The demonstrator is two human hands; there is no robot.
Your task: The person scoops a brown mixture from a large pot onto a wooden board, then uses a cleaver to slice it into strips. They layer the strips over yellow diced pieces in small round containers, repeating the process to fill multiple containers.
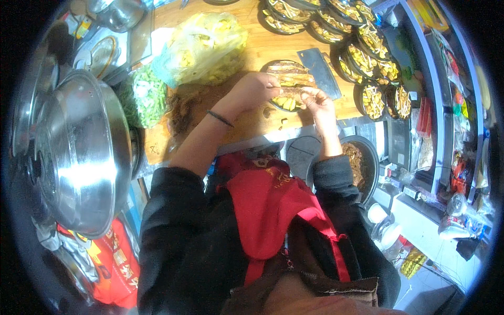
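A dark round bowl (264, 69) stands near the front edge of the wooden board, with brown strips that look like sliced meat across its far part and yellow chunks at the near side. Between my two hands, just over the bowl, stretches a brown meat slice (290, 94). My left hand (261, 88), a dark band on its wrist, pinches the left end. My right hand (318, 103) pinches the other end between thumb and fingers. Right beside the bowl a cleaver (321, 74) lies flat, its dark blade touching or nearly touching the rim.
Several filled dark bowls (374, 100) are stacked at the far right. A clear bag of yellow chunks (210, 44) and bagged chopped greens (148, 94) sit left, near a brown heap (184, 113). A large steel basin (86, 157) flanks the board; a pot of brown food (357, 165) stands below right.
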